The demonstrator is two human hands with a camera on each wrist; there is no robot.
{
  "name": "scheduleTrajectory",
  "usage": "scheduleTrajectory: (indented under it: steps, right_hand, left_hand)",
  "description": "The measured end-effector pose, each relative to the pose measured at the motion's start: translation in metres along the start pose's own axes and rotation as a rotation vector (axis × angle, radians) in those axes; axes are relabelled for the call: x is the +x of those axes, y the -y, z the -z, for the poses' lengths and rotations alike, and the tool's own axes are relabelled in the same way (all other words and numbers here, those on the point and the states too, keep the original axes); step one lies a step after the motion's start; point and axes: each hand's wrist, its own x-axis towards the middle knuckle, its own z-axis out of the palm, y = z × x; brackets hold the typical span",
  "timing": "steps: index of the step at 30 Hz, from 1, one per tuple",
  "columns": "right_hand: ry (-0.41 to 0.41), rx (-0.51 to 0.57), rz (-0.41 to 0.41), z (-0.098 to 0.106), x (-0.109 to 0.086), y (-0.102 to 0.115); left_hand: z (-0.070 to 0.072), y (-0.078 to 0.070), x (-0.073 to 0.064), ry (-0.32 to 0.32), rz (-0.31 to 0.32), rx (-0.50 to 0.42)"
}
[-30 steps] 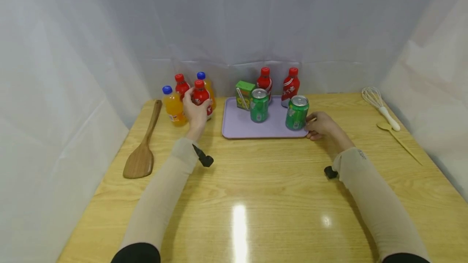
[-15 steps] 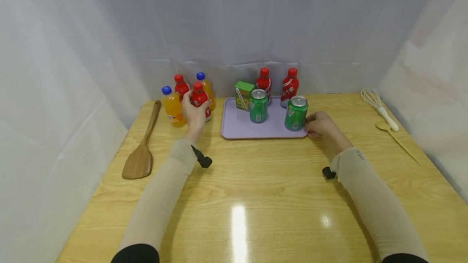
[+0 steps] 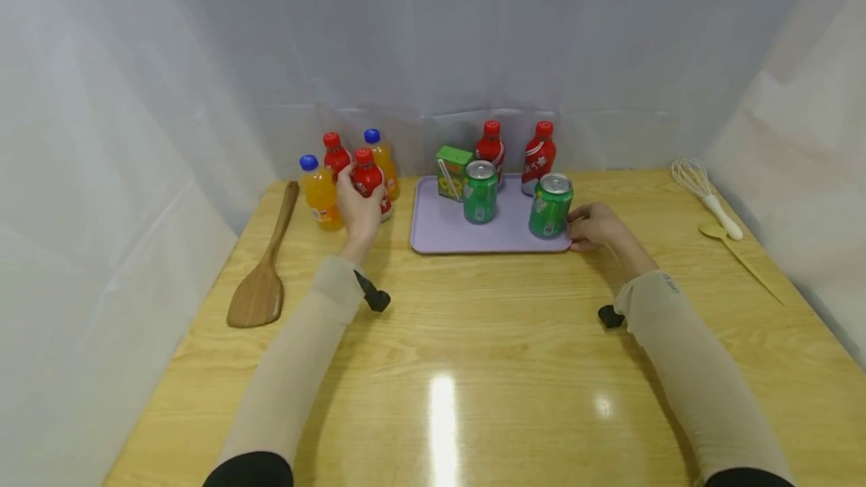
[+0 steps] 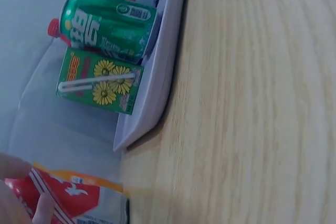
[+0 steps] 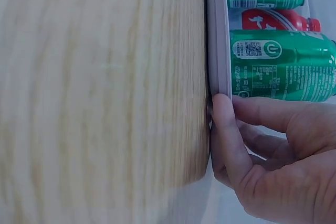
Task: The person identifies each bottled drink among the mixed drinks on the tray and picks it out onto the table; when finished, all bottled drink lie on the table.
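My left hand (image 3: 360, 207) grips a red bottle (image 3: 366, 175) by its upper body. Beside that bottle stand two orange drink bottles (image 3: 319, 190) with blue caps and another red bottle (image 3: 334, 152). In the left wrist view, fingers and thumb lie against the red label. On the lilac tray (image 3: 440, 235) are two green cans (image 3: 480, 198), two red bottles (image 3: 539, 160) and a green juice box (image 3: 452, 160) with a straw. My right hand (image 3: 598, 228) pinches the tray's front right corner, close to the nearer can (image 5: 294, 66).
A wooden spatula (image 3: 260, 288) lies at the left of the table (image 3: 514, 367). Near the right edge are a whisk (image 3: 713, 209) and a yellowish spoon (image 3: 737, 258). White sheets (image 3: 433, 36) hang behind the table and at both sides.
The red bottle in my left hand has shifted slightly left and down. My right fingers have drawn in on the tray's corner. The cans, bottles and box on the tray keep their places.
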Motion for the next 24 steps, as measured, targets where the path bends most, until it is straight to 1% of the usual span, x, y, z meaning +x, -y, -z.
scheduleTrajectory:
  steps: [2,4,6,7,9,11,15,18,21,24]
  right_hand:
    - [0.011,0.006,-0.005,0.001,0.000,-0.001]
    - [0.022,0.015,-0.007,0.002,0.000,0.000]
    - [0.030,0.020,-0.002,0.004,-0.002,0.000]
    - [0.032,0.021,0.002,0.005,-0.002,0.000]
    - [0.032,0.026,0.007,0.007,-0.003,0.001]
    - [0.034,0.025,0.010,0.009,-0.003,0.001]
    - [0.039,0.025,0.013,0.010,-0.001,0.001]
    - [0.039,0.025,0.021,0.009,0.000,-0.001]
    - [0.038,0.029,0.024,0.007,0.000,-0.003]
    - [0.041,0.025,0.019,0.006,0.002,-0.005]
  left_hand:
    - [-0.001,-0.004,-0.002,-0.050,-0.071,0.016]
    - [-0.001,-0.014,-0.004,-0.100,-0.173,0.023]
    - [-0.002,-0.028,-0.004,-0.131,-0.292,0.037]
    - [-0.003,-0.036,-0.003,-0.132,-0.345,0.045]
    - [-0.007,-0.051,-0.002,-0.097,-0.412,0.052]
    - [-0.013,-0.061,0.001,-0.052,-0.442,0.065]
    - [-0.032,-0.070,0.003,0.056,-0.428,0.077]
    - [-0.047,-0.075,0.002,0.150,-0.382,0.082]
    - [-0.064,-0.078,0.001,0.240,-0.335,0.126]
    - [-0.081,-0.081,-0.001,0.309,-0.300,0.218]
